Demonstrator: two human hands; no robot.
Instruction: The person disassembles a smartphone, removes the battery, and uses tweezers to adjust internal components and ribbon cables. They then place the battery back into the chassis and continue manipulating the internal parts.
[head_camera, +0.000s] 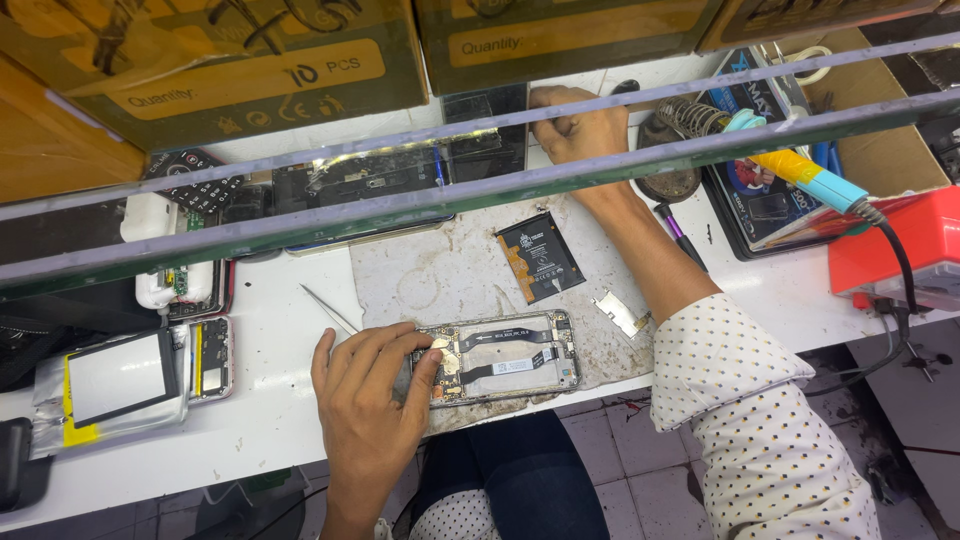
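Note:
An opened phone (510, 355) with its back off lies on a stained grey mat (440, 270) at the bench's near edge, showing circuit board and flat cables. My left hand (370, 395) rests on the phone's left end, fingertips pressing it down. My right hand (580, 125) reaches far back across the bench, fingers curled on something small that a metal bar hides. A black phone battery (540, 257) lies on the mat between the hands. A small metal shield plate (620, 312) sits by my right forearm.
Tweezers (328, 308) lie left of the mat. Other dismantled phones (205, 355) and a screen panel (120, 375) sit at the left. A soldering iron (810, 180) in its coil stand, a red box (905, 245) and cardboard boxes (230, 60) fill the back and right.

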